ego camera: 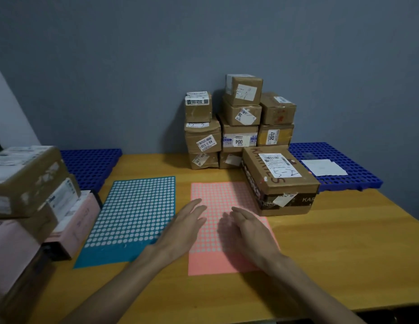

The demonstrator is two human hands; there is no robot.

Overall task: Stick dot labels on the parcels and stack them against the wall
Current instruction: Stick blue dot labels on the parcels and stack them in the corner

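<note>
Parcels [238, 136] in brown card stand stacked against the grey wall [133, 78] at the far edge of the table [344, 253], straight behind the pink dot-label sheet [217, 192]. One larger parcel [274, 176] sits apart from that stack, just beside the sheet's far right corner and touching or overlapping its edge. Both hands lie released, fingers loosely straight and grasping nothing: the left hand [182, 228] is over the pink sheet's left edge, the right hand [248, 230] over its middle, and I cannot tell whether either touches the paper. A blue dot-label sheet [133, 216] lies just left of the pink sheet, with a narrow strip of wood between them. Further left, a second pile of parcels [28, 181] crowds the table's left edge. To the right of the pink sheet and in front of it the wood is bare as far as the table's edges. Blue perforated mats [91, 164] [344, 178] lie behind the sheets on either side of the stack, the right one carrying a white paper [323, 168]. Stickers in the stack read "004" and "2017"; the larger parcel has marker letters beginning "KAR" on its top and "KAR" printed on its dark tape. Other labels are too small to read.
</note>
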